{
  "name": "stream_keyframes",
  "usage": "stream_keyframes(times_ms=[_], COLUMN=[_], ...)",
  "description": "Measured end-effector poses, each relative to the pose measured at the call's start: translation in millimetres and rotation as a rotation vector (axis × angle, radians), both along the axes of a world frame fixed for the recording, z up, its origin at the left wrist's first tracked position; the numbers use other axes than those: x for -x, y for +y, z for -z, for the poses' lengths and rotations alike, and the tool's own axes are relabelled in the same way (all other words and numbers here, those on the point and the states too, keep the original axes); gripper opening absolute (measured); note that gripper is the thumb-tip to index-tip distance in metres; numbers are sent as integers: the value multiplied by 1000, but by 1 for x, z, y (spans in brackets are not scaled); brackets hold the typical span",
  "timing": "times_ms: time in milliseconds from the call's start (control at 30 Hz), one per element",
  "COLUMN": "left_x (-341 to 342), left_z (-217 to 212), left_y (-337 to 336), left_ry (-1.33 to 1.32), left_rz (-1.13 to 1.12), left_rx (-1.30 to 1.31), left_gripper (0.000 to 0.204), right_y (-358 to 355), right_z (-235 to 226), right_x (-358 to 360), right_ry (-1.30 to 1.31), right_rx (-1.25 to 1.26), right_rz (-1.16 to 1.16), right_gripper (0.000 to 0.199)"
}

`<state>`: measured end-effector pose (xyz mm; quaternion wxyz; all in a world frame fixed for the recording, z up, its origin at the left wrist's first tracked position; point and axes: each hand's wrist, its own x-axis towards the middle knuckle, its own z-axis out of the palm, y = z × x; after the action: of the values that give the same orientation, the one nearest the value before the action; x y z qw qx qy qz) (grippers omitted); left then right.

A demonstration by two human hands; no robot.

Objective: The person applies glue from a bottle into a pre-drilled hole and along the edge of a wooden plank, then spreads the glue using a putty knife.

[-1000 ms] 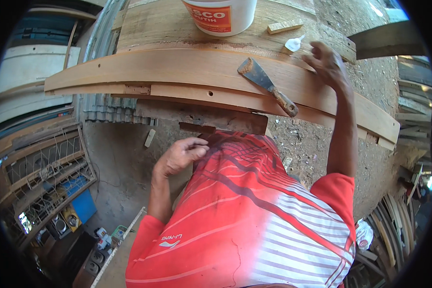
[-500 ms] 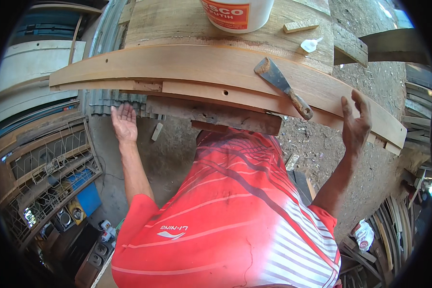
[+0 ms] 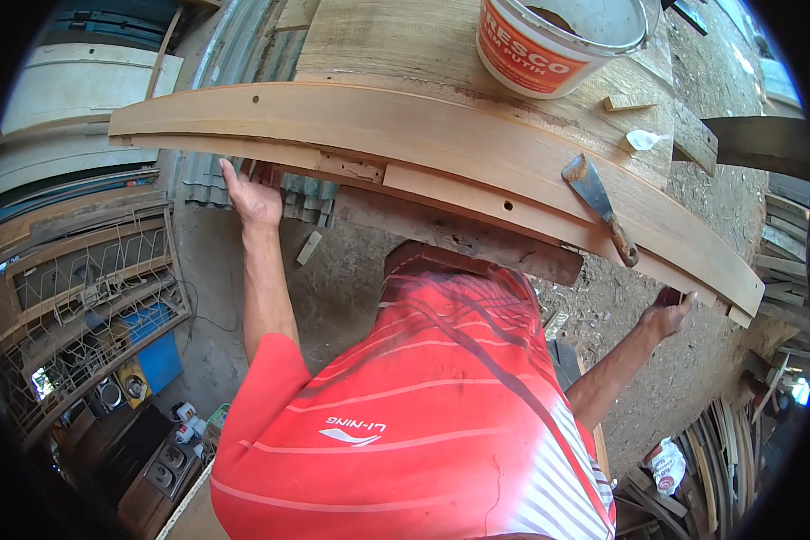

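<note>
Lengthwise across the near side of the desk (image 3: 396,56) lies a long pale plank (image 3: 405,121), both ends running out past the desktop, the left one beside corrugated metal (image 3: 304,202) and the right one over bare ground (image 3: 715,220). Its near edge is stepped, with a round hole and a rough notch cut along it. Below that edge a dark board (image 3: 459,236) sits close to the person's waist, leaving little room in the middle; more space opens on either side, where the forearms reach out.

The left hand (image 3: 255,200) is palm up and spread beneath the plank's left part, thumb apart, fingers partly hidden in shadow; whether they touch the wood I cannot tell. The right hand (image 3: 668,313) is bent at the lower edge near the right end, and its grip cannot be made out.

A scraper (image 3: 589,187) lies loose across the plank, its handle jutting over the near edge. Behind the plank stand a white bucket (image 3: 535,56) with a red label, a small wood block (image 3: 628,103) and a little white bottle (image 3: 643,140). Beyond the desk's right side, a dark beam (image 3: 758,144) limits the room. Stacked boards (image 3: 727,454) and a white bag (image 3: 665,465) fill the lower right.
</note>
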<state>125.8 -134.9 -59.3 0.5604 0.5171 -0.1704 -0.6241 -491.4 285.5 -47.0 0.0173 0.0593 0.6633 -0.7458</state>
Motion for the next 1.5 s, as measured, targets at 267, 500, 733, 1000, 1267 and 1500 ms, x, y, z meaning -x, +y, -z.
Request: stream_keyframes(times_ms=[267, 500, 733, 1000, 1267, 1500], left_x=[-32, -33, -28, -20, -17, -33], left_z=[11, 26, 23, 13, 6, 15], left_y=[-45, -79, -87, -72, -38, -9], left_ry=[148, -25, -54, -79, -99, -210], left_rz=[-48, -102, -121, -95, -94, -139], left_rx=[64, 113, 94, 96, 87, 65], left_gripper=[78, 64, 62, 61, 59, 60], right_y=[-25, -10, 6, 43, 72, 75], right_z=[-15, -9, -4, -7, -7, -9], right_x=[5, 13, 5, -16, -9, -8], right_ry=[-79, -86, -70, -76, -91, -127], right_rx=[307, 259, 265, 216, 169, 119], right_rz=[-93, -97, -107, -68, -63, -65], right_gripper=[56, 51, 53, 54, 56, 56])
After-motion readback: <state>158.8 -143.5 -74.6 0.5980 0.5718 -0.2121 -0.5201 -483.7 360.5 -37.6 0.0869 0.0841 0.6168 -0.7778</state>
